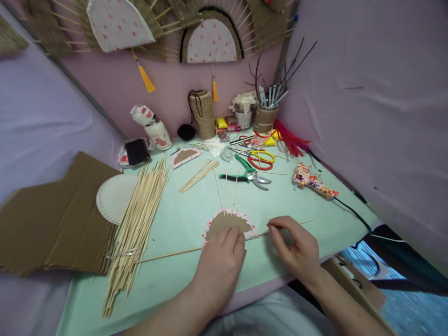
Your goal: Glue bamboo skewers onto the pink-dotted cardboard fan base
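Note:
A cardboard half-circle (217, 225) with a pink-and-white fabric border lies on the table before me. My left hand (223, 261) rests flat on its lower part, fingers stretched out and covering the straight edge. Three thin wooden skewers (227, 193) fan away from its curved top. Another skewer (171, 255) sticks out to the left at its base. On the right, a skewer (308, 221) runs from the base corner behind my right hand (294, 247), whose thumb and index finger pinch together at it; the exact contact is partly hidden.
Left are a skewer bundle (140, 210), a paper plate (114, 198) and cardboard (59, 224). Green-handled pruners (247, 176), scissors (262, 159) and a small skewer pile (199, 176) lie beyond. A glue gun (313, 181) with cord is right; a twine spool (203, 114) stands behind.

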`<state>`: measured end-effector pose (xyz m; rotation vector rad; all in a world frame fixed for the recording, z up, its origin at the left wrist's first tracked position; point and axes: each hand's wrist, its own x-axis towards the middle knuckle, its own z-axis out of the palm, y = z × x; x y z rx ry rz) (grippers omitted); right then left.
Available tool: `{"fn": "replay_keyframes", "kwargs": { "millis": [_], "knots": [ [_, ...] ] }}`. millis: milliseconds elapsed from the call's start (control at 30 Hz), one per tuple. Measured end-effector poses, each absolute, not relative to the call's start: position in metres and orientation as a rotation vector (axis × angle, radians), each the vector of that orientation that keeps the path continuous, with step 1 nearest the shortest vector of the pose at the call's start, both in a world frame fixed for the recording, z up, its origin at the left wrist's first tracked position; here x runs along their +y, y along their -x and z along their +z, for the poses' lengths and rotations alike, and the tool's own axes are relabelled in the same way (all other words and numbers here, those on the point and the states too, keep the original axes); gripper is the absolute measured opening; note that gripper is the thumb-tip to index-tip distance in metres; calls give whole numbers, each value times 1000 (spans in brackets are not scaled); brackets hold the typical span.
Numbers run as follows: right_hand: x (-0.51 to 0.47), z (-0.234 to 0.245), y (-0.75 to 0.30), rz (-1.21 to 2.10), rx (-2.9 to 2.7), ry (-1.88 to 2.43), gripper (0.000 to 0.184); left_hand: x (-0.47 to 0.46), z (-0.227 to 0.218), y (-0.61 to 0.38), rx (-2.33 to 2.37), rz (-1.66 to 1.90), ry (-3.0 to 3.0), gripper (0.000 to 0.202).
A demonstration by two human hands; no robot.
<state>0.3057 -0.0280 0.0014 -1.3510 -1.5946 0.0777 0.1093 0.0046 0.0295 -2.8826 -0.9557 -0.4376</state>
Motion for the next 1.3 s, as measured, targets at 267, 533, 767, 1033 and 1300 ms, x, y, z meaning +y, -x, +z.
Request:
{"fn": "replay_keyframes", "kwargs": {
  "millis": [267, 533, 767, 1033, 1300],
  "knots": [
    [-26, -4, -295, 107, -1616, 1278, 17, 57, 66, -73, -1349, -330, 2796, 22],
    [-39, -20, -300, 88, -1612, 1325, 12, 185, 87, -54, -1959, 91, 2590, 22],
    [-38, -23, -300, 109, -1579, 1324, 13, 223, 61, -68, -2095, 318, 2548, 36],
    [-38, -21, -299, 145, -1562, 1294, 15, 229, 63, -70, -2196, 223, 2458, 34],
    [-39, 9, -347, -97, -1526, 1512, 11, 185, 107, -68, -2186, -404, 2408, 31]
  ]
}}
